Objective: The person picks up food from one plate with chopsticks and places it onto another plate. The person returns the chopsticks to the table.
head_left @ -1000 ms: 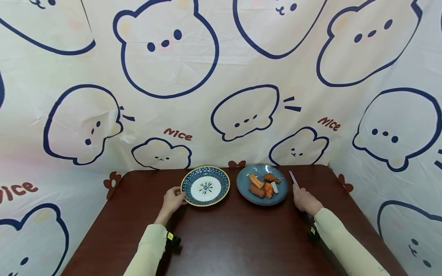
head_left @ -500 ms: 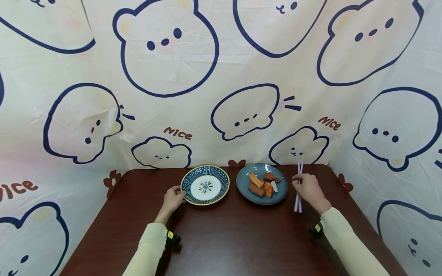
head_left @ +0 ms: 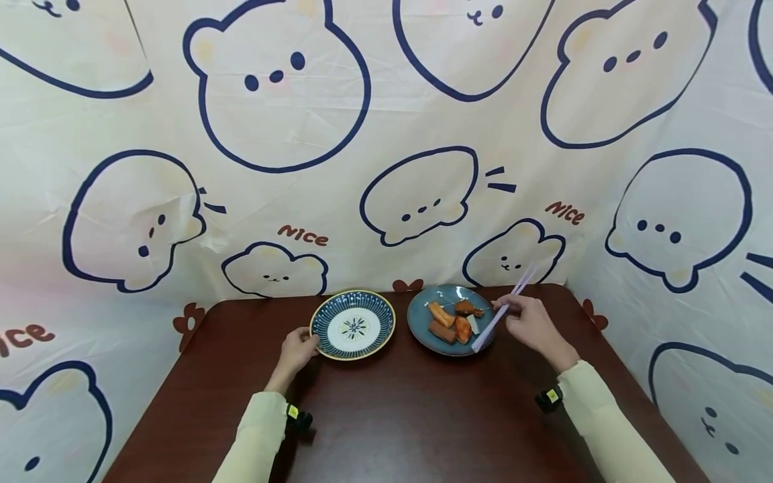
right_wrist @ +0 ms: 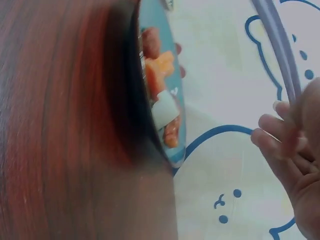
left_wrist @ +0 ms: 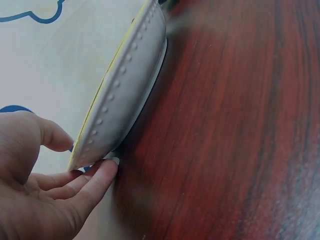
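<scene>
My left hand [head_left: 297, 352] holds the left rim of a white plate with a blue radiating pattern [head_left: 355, 329] and yellow edge. In the left wrist view the thumb lies over that rim, fingers beneath it. My right hand [head_left: 534, 327] grips pale purple chopsticks [head_left: 490, 329]. They slant, with their lower ends over the right front edge of a blue-grey plate [head_left: 443, 295]. Food pieces lie on this plate: a drumstick [head_left: 467, 308], a brown block [head_left: 443, 332], an orange chunk [head_left: 463, 329], a tan stick [head_left: 441, 313] and a white piece [head_left: 473, 325].
Both plates stand side by side near the far edge of a dark brown wooden table [head_left: 386, 416]. A cartoon-printed cloth [head_left: 423, 121] hangs behind and along the sides. Each wrist wears a black camera [head_left: 549, 398].
My right hand has lifted the chopsticks from the table, turned them and brought their lower ends left over the food plate. The left hand stays on its plate. The head view shifted slightly.
</scene>
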A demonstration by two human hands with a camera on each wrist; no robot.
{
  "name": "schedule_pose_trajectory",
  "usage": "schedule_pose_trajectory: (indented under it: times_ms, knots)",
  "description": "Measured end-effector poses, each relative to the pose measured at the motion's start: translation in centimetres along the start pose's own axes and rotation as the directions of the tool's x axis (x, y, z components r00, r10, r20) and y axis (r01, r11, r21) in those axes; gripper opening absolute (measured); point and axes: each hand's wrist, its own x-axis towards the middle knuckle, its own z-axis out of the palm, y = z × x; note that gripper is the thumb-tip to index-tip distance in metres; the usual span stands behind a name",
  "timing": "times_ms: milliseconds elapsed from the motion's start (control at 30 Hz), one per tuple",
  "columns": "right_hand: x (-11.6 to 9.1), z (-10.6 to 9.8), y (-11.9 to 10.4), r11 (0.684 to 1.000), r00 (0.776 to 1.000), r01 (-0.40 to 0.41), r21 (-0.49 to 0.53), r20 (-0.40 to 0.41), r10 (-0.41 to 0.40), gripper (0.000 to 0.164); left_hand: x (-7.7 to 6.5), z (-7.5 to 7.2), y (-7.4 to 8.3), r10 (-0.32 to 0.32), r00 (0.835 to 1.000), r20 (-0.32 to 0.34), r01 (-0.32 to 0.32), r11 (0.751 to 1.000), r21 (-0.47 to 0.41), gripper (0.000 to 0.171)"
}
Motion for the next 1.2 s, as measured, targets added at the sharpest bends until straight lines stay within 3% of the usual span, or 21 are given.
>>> schedule_pose_trajectory:
  times_ms: [100, 200, 267, 400, 467, 667, 900, 1100, 1200]
  knots:
    - [0.1, 0.1, -0.6, 0.999, 0.999, 0.043, 0.007, -0.009, -0.043, 0.023, 0.0, 0.0, -0.1, 0.0, 1.0, -0.003, 0.0, 1.0, -0.012, 0.047]
    - [-0.1, 0.5, -1.0, 0.993, 0.987, 0.11, -0.041, -0.11, -0.114, 0.012, 0.0, 0.1, -0.2, 0.004, 1.0, -0.004, -0.004, 0.999, -0.032, 0.047]
    - [-0.1, 0.7, -1.4, 0.985, 0.967, 0.155, -0.075, -0.191, -0.166, 0.01, 0.0, 0.1, -0.3, -0.004, 1.0, -0.013, 0.004, 0.999, -0.046, 0.047]
    - [-0.1, 0.8, -2.5, 0.967, 0.913, 0.223, -0.125, -0.32, -0.252, 0.032, 0.1, 0.2, -0.4, -0.012, 1.0, -0.024, 0.01, 0.997, -0.083, 0.046]
    - [0.1, 0.7, -3.0, 0.971, 0.913, 0.21, -0.116, -0.333, -0.237, 0.037, 0.1, 0.3, -0.4, -0.011, 0.999, -0.031, 0.008, 0.994, -0.107, 0.046]
    - [0.1, 0.5, -4.5, 0.992, 0.981, 0.054, -0.111, -0.182, -0.074, 0.051, 0.1, 0.4, -0.5, -0.013, 0.999, -0.039, 0.007, 0.988, -0.152, 0.044]
    - [0.1, 0.9, -5.2, 0.99, 0.987, 0.113, -0.084, -0.108, -0.121, 0.046, 0.0, 0.4, -0.7, -0.01, 0.999, -0.032, 0.004, 0.983, -0.182, 0.043]
    - [-0.4, 0.8, -4.6, 0.997, 0.996, 0.077, -0.032, -0.04, -0.079, 0.045, 0.2, 0.7, -0.7, -0.013, 0.998, -0.054, 0.003, 0.982, -0.191, 0.043]
    - [-0.6, 0.8, -4.3, 0.996, 0.997, 0.067, -0.054, -0.021, -0.068, 0.048, 0.2, 0.8, -0.8, -0.032, 0.997, -0.068, 0.019, 0.982, -0.186, 0.043]
